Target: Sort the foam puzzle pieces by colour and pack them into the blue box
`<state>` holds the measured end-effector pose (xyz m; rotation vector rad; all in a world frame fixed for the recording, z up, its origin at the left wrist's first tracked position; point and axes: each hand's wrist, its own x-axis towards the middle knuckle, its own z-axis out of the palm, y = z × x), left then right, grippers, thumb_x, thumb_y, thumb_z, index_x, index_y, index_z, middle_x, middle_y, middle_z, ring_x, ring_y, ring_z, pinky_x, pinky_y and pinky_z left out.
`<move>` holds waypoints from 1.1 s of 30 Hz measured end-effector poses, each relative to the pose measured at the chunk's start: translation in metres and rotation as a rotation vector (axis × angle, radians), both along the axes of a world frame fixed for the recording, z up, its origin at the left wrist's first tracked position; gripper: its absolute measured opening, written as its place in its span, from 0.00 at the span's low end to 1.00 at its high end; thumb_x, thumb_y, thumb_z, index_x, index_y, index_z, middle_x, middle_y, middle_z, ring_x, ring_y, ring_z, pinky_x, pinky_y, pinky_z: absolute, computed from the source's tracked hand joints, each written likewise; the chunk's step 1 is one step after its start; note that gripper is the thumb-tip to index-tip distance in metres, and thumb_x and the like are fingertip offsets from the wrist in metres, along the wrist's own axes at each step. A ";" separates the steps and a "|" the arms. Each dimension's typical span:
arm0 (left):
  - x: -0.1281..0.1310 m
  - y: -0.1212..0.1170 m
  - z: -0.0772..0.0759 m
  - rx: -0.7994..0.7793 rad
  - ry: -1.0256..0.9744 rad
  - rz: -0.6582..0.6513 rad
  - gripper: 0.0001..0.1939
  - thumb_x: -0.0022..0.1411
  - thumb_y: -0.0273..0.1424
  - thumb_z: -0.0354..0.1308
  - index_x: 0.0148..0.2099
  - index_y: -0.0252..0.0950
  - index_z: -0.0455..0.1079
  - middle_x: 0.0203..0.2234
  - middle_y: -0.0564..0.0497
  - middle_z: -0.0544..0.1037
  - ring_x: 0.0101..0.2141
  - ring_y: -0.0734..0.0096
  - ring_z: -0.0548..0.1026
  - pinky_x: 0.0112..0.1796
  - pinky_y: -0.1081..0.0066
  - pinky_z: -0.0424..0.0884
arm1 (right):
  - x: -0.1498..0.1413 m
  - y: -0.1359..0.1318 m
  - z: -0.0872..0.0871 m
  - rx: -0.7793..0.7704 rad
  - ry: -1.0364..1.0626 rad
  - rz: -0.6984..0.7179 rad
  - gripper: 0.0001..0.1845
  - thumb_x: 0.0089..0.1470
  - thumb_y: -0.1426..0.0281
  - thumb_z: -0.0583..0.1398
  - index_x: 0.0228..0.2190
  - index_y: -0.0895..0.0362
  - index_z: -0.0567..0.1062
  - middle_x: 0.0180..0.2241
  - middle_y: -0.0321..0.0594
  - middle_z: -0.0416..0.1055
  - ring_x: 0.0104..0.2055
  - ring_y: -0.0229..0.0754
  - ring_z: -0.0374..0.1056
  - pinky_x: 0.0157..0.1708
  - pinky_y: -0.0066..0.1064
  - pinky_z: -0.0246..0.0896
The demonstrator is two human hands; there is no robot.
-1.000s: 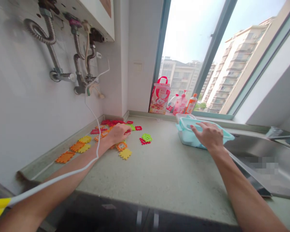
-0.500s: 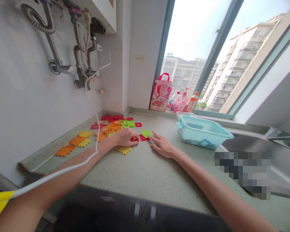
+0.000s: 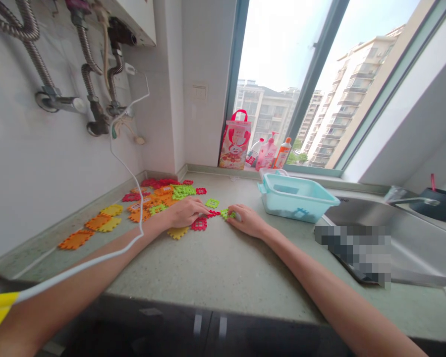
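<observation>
Several notched plastic puzzle tiles lie around my hands on the counter. My left hand [image 3: 189,212] rests low with its fingers stretched out, the fingertips touching the near edge of a red tile [image 3: 213,213]. Opposite it, my right hand [image 3: 247,221] pinches a green tile [image 3: 225,214] between thumb and fingers, close beside that red one. Another green tile [image 3: 211,204] lies just behind. Below my left fingers is a second red tile [image 3: 199,225], and a yellow tile [image 3: 177,233] is partly covered by my left hand.
A heap of red, orange and green tiles [image 3: 163,193] spreads along the wall at left, with yellow and orange ones [image 3: 76,239] nearer. At right stands a light blue basket [image 3: 301,198] beside the sink [image 3: 423,248]. A white cable [image 3: 132,243] hangs across my left forearm.
The red tile that was in my left hand now lies on the counter, and my left fingers have straightened. My right hand has closed on a green tile. The view has shifted right.
</observation>
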<state>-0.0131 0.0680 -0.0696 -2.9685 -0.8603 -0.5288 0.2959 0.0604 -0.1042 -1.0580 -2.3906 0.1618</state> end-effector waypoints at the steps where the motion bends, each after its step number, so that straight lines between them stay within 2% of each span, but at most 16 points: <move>1: -0.004 0.002 -0.001 0.016 0.005 0.036 0.27 0.63 0.19 0.53 0.54 0.50 0.82 0.49 0.55 0.85 0.51 0.65 0.79 0.56 0.64 0.70 | 0.003 0.000 0.001 -0.005 0.001 0.012 0.08 0.63 0.65 0.65 0.43 0.53 0.78 0.45 0.45 0.80 0.49 0.48 0.76 0.54 0.40 0.69; 6: -0.031 0.011 0.003 0.109 0.066 0.278 0.19 0.60 0.22 0.55 0.45 0.45 0.84 0.41 0.51 0.86 0.44 0.60 0.79 0.50 0.62 0.71 | 0.011 -0.003 0.006 -0.028 0.007 0.096 0.11 0.61 0.69 0.64 0.46 0.52 0.80 0.50 0.45 0.80 0.54 0.49 0.74 0.59 0.42 0.66; 9: -0.043 0.012 0.007 0.151 0.110 0.405 0.15 0.60 0.24 0.56 0.40 0.44 0.83 0.36 0.49 0.85 0.41 0.60 0.79 0.47 0.62 0.71 | 0.011 -0.002 0.006 -0.022 0.001 0.103 0.13 0.62 0.72 0.62 0.47 0.52 0.81 0.50 0.45 0.80 0.54 0.49 0.75 0.59 0.42 0.67; 14: -0.044 0.010 0.007 0.207 0.128 0.468 0.10 0.60 0.26 0.57 0.33 0.40 0.79 0.34 0.46 0.84 0.41 0.56 0.77 0.48 0.58 0.68 | 0.011 -0.002 0.005 -0.011 -0.001 0.044 0.11 0.63 0.69 0.63 0.46 0.52 0.83 0.48 0.46 0.80 0.50 0.49 0.77 0.56 0.41 0.69; 18: -0.046 0.015 0.007 0.236 0.070 0.486 0.12 0.62 0.27 0.55 0.40 0.40 0.81 0.42 0.43 0.84 0.46 0.52 0.76 0.50 0.55 0.66 | 0.008 -0.002 0.000 0.008 0.080 -0.016 0.14 0.63 0.64 0.65 0.49 0.53 0.81 0.48 0.46 0.79 0.48 0.48 0.77 0.52 0.40 0.72; 22: -0.065 0.028 0.013 0.318 0.046 0.603 0.18 0.63 0.25 0.52 0.47 0.38 0.81 0.46 0.42 0.84 0.47 0.52 0.75 0.49 0.54 0.65 | -0.005 0.005 -0.009 0.043 0.202 -0.007 0.14 0.66 0.63 0.62 0.51 0.52 0.79 0.51 0.45 0.77 0.45 0.44 0.77 0.45 0.35 0.74; 27: -0.087 0.037 0.015 0.356 0.032 0.666 0.18 0.69 0.27 0.50 0.52 0.39 0.80 0.46 0.42 0.84 0.48 0.53 0.76 0.49 0.56 0.65 | -0.035 0.037 -0.009 0.102 0.141 0.004 0.13 0.68 0.64 0.60 0.50 0.53 0.79 0.54 0.47 0.75 0.43 0.41 0.77 0.46 0.33 0.73; 31: -0.084 0.040 0.005 0.316 0.014 0.644 0.19 0.73 0.34 0.49 0.57 0.40 0.78 0.51 0.43 0.83 0.51 0.55 0.76 0.54 0.56 0.66 | -0.059 0.066 -0.003 0.124 0.080 -0.109 0.13 0.69 0.62 0.60 0.50 0.54 0.79 0.50 0.46 0.76 0.46 0.43 0.76 0.50 0.34 0.70; 33: -0.079 0.041 0.000 0.267 0.008 0.604 0.21 0.75 0.38 0.49 0.61 0.42 0.76 0.57 0.44 0.80 0.55 0.55 0.75 0.57 0.56 0.65 | -0.065 0.073 -0.001 0.119 0.020 -0.128 0.12 0.68 0.62 0.61 0.47 0.53 0.81 0.48 0.46 0.77 0.48 0.45 0.75 0.53 0.36 0.68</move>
